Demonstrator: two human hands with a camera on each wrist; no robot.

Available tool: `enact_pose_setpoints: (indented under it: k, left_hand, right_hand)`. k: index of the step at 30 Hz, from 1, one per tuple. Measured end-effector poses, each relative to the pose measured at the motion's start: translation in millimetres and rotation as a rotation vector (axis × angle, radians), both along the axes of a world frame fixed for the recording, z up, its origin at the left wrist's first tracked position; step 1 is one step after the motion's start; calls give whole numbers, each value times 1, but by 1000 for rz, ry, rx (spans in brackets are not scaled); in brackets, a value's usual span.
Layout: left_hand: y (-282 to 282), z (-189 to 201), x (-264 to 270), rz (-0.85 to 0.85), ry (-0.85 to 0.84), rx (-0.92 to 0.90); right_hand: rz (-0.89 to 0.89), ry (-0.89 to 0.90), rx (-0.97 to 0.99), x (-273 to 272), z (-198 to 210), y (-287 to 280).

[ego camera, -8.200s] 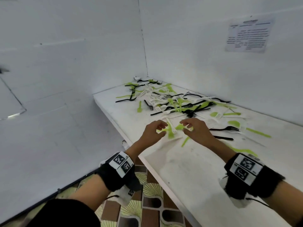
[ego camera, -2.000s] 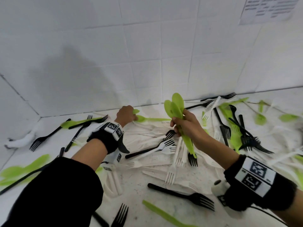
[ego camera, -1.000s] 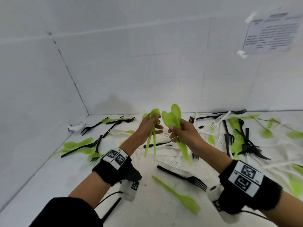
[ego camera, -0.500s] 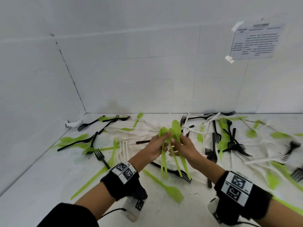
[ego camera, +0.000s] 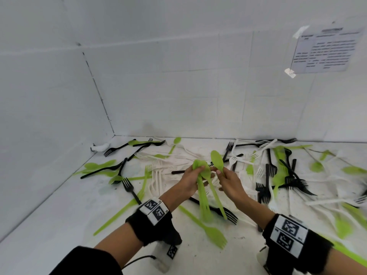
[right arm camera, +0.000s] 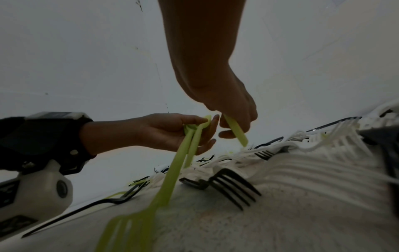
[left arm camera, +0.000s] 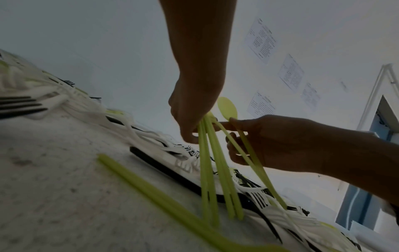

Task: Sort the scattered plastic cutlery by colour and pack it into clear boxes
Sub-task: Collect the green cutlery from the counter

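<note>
Now green spoons (ego camera: 204, 187) upright, bowls up, in hands (ego camera: 208, 181)

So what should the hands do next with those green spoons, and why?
Probably slip the single green spoon from the right hand into the green bunch gripped by the left hand. The two sit almost touching, bowls up.

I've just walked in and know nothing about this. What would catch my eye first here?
Probably the bright green spoons bunched in the person's left hand in the middle of the scene, with the right hand pinching one more green spoon beside them. Around them a white counter in a tiled corner is littered with black forks, white forks and more green pieces.
</note>
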State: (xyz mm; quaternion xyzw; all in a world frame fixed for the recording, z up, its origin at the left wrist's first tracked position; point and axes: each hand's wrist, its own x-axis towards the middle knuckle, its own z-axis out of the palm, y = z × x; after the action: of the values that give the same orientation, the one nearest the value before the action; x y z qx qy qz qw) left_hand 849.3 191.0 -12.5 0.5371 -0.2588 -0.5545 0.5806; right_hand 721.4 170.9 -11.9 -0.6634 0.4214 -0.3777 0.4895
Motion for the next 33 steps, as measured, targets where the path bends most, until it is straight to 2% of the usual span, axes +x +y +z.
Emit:
enact_pose_setpoints:
  k: [5,8,12,18,25,27,29,31,33]
  left_hand:
    - [0,5,1,98,149,-39]
    - [-4,6,1,133,107,-30]
    - [-4,6,-3,80,51,-50]
    - [-5,12,0,97,190,-123]
    - [-8,20,10,169,265,-225]
    - [-7,23,11,158,232,-218]
    - [-5,23,12,116,93,-151]
    - [-2,23,17,64,-77,-87]
    - [3,22,25,29,-129,-87]
  right_hand:
    - [30,100,-56,4,-6,-1]
    - [66,98,-68,6,-7,0]
    - [132,188,-130,9,-7,2]
    - [244,388,-139,16,-5,-1]
    - [286,139,211,24,4,10]
    - [333,93,312,27,7,13]
    - [354,66,369,28,8,16]
    - [335,50,363,30,7,17]
    - [308,34,349,31,6,16]
